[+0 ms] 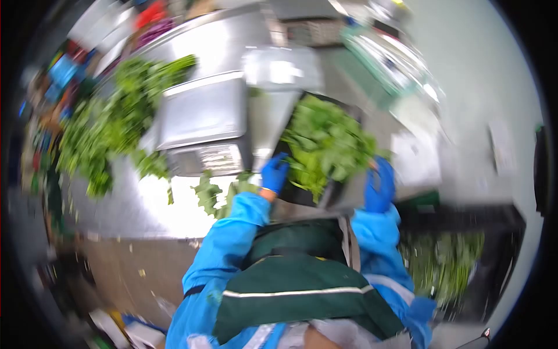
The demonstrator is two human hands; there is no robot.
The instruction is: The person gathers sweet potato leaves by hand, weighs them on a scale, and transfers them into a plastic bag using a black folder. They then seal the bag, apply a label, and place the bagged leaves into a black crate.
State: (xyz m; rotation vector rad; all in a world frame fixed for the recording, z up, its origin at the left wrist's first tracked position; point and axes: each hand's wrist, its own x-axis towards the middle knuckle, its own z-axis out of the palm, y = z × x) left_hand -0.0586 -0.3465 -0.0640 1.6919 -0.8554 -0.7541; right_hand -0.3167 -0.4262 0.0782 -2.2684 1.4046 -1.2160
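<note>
Upper left: loose pile of leafy greens (110, 122) lying on steel table (116, 203). Centre: blue-gloved left hand (274, 173) & right hand (379, 185) gripping rims of dark tray w/ green leaves (325, 145), fingers clamped. Probably light, floppy load; best holding tray edges.

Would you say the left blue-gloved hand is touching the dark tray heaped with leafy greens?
Touching: the head view shows the left blue-gloved hand gripping the near edge of the dark tray, though the picture is blurred.
</note>
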